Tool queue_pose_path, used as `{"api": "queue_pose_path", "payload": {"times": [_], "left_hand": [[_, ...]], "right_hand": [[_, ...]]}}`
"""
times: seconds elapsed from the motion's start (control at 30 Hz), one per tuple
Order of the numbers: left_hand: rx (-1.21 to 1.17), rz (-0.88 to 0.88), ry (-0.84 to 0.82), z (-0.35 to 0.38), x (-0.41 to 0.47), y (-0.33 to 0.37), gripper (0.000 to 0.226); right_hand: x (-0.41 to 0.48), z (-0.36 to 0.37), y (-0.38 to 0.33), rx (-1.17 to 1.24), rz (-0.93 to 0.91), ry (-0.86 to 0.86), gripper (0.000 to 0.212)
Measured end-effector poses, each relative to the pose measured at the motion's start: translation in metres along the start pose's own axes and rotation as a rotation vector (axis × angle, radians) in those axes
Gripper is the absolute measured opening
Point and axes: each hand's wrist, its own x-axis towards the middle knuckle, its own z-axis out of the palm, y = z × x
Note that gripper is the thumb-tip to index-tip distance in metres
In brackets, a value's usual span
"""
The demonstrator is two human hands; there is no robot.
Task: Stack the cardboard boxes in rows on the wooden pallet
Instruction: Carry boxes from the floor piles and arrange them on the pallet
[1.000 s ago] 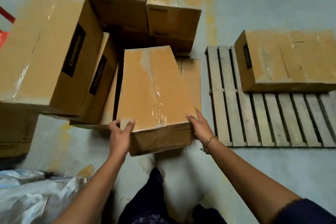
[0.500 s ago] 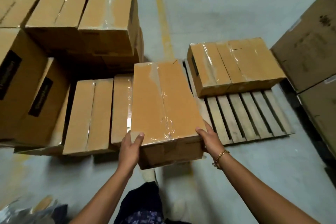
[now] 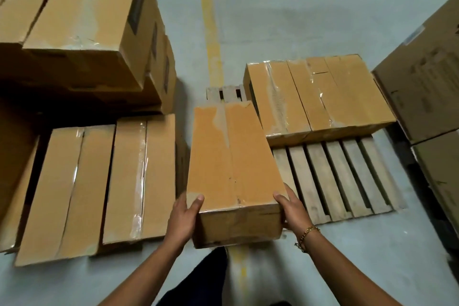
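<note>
Pallet front slats bare; boxes behind

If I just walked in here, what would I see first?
First, the long cardboard box in the middle, gripped at its near end by the left hand and right hand. Right of it lies a wooden pallet, taped boxes across its far half, bare slats nearer. At left loom stacked boxes.

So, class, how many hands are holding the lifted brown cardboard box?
2. The left hand grips the near-left corner of the brown cardboard box; the right hand grips the near-right corner.
</note>
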Motion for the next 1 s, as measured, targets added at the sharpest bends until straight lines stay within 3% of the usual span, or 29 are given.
{"api": "queue_pose_path", "payload": {"times": [0.17, 0.3, 0.43, 0.53, 0.63, 0.73, 0.87, 1.0], "left_hand": [[0.006, -0.022, -0.044, 0.041, 0.089, -0.011, 0.063], [-0.038, -0.046, -0.062, 0.078, 0.157, -0.037, 0.076], [-0.055, -0.04, -0.087, 0.115, 0.215, -0.061, 0.049], [-0.032, -0.004, -0.12, 0.138, 0.257, -0.079, 0.046], [0.042, 0.064, -0.112, 0.156, 0.306, -0.102, 0.066], [0.112, 0.126, -0.101, 0.169, 0.351, -0.112, 0.076], [0.167, 0.24, -0.09, 0.18, 0.396, -0.116, 0.093], [0.236, 0.323, -0.079, 0.185, 0.433, -0.121, 0.108]], "right_hand": [[0.104, -0.013, -0.001, -0.034, 0.008, -0.01, 0.055], [0.178, -0.014, 0.006, -0.059, -0.035, -0.002, 0.038], [0.25, -0.012, 0.035, -0.062, -0.067, 0.021, 0.044], [0.295, -0.012, 0.056, -0.058, -0.118, 0.02, 0.044], [0.344, -0.01, 0.073, -0.079, -0.167, 0.009, 0.044], [0.396, -0.008, 0.083, -0.102, -0.238, 0.023, 0.059], [0.441, -0.002, 0.074, -0.167, -0.331, 0.1, 0.054], [0.48, 0.0, 0.073, -0.38, -0.424, 0.142, 0.061]]}}
